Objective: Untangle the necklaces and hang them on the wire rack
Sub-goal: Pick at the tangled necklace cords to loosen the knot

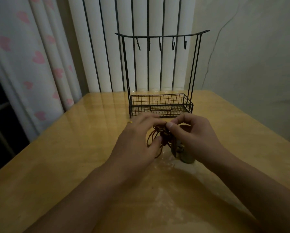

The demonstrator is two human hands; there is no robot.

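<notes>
Head view — glossy wooden table (57,157), heart-print curtain (36,58).

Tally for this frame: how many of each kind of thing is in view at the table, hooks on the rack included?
Hands: 2, left hand, right hand
Wire rack: 1
Hooks on its bar: 5
Tangled bundle of necklaces: 1; separate strands cannot be counted
Table: 1
Total: 10

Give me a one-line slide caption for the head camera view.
Both hands, left hand and right hand, pinch tangled brown necklaces above the wooden table, before the empty-hooked wire rack.
</notes>
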